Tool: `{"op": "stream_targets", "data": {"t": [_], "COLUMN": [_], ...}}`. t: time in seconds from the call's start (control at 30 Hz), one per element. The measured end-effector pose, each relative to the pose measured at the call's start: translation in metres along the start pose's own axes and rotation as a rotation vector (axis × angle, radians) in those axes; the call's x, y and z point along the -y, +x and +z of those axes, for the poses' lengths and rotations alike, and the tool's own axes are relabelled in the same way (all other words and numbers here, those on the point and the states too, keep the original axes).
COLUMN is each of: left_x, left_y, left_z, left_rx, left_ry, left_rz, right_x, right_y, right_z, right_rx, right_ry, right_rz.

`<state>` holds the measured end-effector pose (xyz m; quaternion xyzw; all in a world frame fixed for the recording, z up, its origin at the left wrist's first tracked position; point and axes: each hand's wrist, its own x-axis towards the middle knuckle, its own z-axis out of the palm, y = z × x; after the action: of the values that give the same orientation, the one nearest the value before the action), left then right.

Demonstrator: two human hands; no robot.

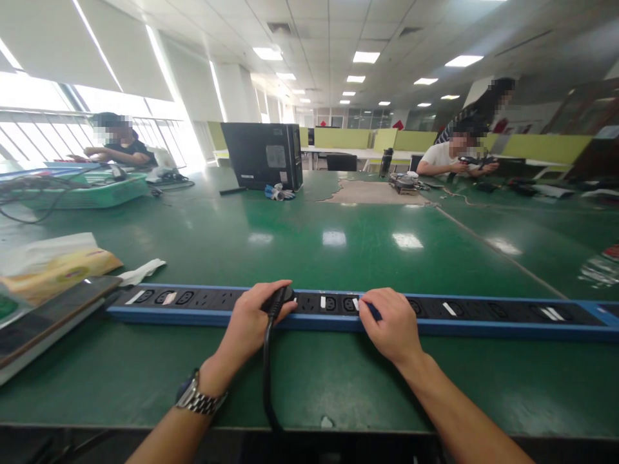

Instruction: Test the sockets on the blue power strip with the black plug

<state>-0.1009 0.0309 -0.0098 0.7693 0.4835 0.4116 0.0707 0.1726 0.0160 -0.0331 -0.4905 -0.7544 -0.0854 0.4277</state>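
Observation:
A long blue power strip with black sockets lies across the green table in front of me. My left hand, a watch on its wrist, is closed around a black power plug at the strip's sockets. Whether the plug's pins are in a socket is hidden. From the plug a thick black cable runs down over the table's front edge. Further right, my right hand rests on the strip with curled fingers, beside a white label. What its fingertips hold, if anything, I cannot make out.
A black computer case stands at the back with gloves by it. Left are a green basket of cables, a tissue pack and a flat dark-topped device. Several people are further back, two seated at the table.

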Motion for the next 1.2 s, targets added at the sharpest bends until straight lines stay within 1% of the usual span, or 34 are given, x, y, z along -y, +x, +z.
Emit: {"op": "stream_targets", "data": {"t": [0.17,0.23,0.37,0.6,0.73,0.9,1.07,1.2], "left_x": [-0.015,-0.017,-0.016,-0.012,-0.009,-0.01,-0.014,-0.012], "left_y": [0.01,0.011,0.008,0.003,0.002,0.001,0.002,0.0], "left_z": [0.019,0.023,0.024,0.025,0.027,0.027,0.024,0.025], "left_rx": [0.125,0.137,0.099,0.074,0.043,-0.002,0.005,-0.001], "left_ry": [0.092,0.128,0.182,0.274,0.325,0.348,0.317,0.316], "left_rz": [0.054,0.061,0.116,0.201,0.234,0.259,0.224,0.246], "right_x": [-0.001,0.001,0.004,0.006,0.008,0.009,0.008,0.008], "right_y": [0.0,0.0,0.002,0.002,0.002,0.003,0.003,0.003], "right_z": [-0.001,-0.002,0.001,0.011,0.012,0.014,0.016,0.014], "right_rx": [0.013,0.02,0.041,0.131,0.159,0.114,0.11,0.129], "right_ry": [-0.011,-0.014,-0.048,-0.23,-0.224,-0.2,-0.192,-0.19], "right_rz": [0.003,0.016,0.035,0.069,0.075,0.077,0.074,0.068]}}
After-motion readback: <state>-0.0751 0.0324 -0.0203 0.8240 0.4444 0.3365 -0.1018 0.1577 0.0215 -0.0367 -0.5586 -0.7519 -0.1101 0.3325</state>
